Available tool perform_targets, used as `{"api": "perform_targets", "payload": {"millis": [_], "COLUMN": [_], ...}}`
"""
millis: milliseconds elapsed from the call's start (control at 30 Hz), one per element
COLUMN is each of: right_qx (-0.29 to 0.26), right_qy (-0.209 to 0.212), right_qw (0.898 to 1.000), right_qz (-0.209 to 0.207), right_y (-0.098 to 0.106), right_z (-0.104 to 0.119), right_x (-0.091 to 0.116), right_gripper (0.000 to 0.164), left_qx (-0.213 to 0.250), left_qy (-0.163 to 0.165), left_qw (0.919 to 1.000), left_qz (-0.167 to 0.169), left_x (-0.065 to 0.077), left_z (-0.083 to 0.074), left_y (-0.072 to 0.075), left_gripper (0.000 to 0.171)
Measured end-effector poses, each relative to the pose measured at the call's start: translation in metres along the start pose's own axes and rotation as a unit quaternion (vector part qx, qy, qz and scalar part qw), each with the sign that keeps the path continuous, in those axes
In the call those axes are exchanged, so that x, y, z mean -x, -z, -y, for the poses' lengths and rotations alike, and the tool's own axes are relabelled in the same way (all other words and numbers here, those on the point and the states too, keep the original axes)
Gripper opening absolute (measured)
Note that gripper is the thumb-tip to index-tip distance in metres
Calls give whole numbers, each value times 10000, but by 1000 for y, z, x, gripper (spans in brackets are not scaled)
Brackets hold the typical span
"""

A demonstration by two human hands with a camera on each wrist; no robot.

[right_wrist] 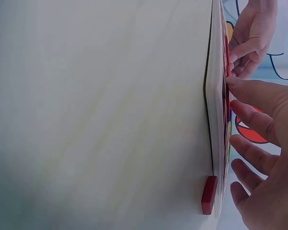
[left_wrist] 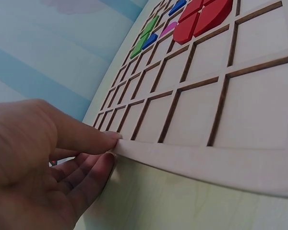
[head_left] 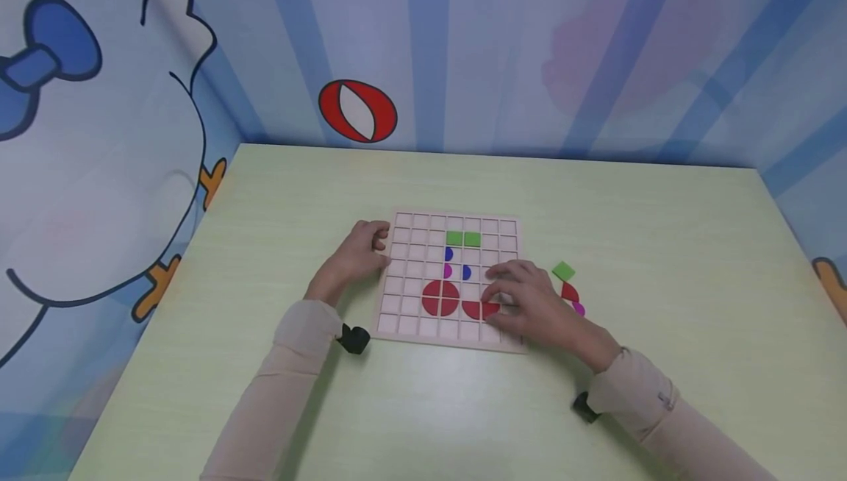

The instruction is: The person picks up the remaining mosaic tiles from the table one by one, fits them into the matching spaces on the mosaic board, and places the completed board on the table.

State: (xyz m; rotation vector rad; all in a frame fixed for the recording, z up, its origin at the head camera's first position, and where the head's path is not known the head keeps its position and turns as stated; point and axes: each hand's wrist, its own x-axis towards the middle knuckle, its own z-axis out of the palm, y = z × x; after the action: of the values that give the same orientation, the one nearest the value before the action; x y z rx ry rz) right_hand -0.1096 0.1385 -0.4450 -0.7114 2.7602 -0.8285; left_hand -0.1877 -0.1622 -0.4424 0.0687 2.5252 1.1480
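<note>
A wooden grid board (head_left: 410,286) lies on the table. My left hand (head_left: 357,253) grips its left edge; in the left wrist view the thumb (left_wrist: 110,139) rests on the rim with fingers curled beside it. Over the board's lower right, my right hand (head_left: 536,304) pinches a red quarter-circle piece (head_left: 490,310) between thumb and forefinger, beside another red quarter (head_left: 471,310). Several red quarters (head_left: 433,289) form a full circle to the left. Higher up sit green squares (head_left: 454,238), blue half-circles (head_left: 448,254) and a magenta half-circle (head_left: 448,271). The right hand covers some cells.
Right of the board lie a loose green square (head_left: 563,271), a red piece (head_left: 570,292) and a magenta piece (head_left: 579,309), partly behind the right hand. The pale table (head_left: 304,194) meets a cartoon-printed wall (head_left: 490,54) at its back edge.
</note>
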Motion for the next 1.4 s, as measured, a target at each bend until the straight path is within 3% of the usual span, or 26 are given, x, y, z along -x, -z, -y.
{"api": "perform_targets", "payload": {"millis": [567,867,1100,1400], "right_qx": [75,161,38,-72], "right_qy": [109,-259,-230,-283], "right_qw": [9999,9995,9989,9986], "right_qz": [-26,-66,-403,-447], "right_y": [1,20,33,37], "right_z": [-2,0,-10,-19], "right_x": [-2,3,13,24], "right_gripper": [16,23,20,21], "left_qx": [-13,-73,-41,7], "left_qy": [59,116,102,85], "left_qw": [10000,9999,9999,9999], "left_qz": [53,70,62,140], "left_x": [-1,-2,0,2], "left_z": [-1,0,-2,-3], "left_y": [0,0,2,3], "left_gripper": [64,63,63,62]}}
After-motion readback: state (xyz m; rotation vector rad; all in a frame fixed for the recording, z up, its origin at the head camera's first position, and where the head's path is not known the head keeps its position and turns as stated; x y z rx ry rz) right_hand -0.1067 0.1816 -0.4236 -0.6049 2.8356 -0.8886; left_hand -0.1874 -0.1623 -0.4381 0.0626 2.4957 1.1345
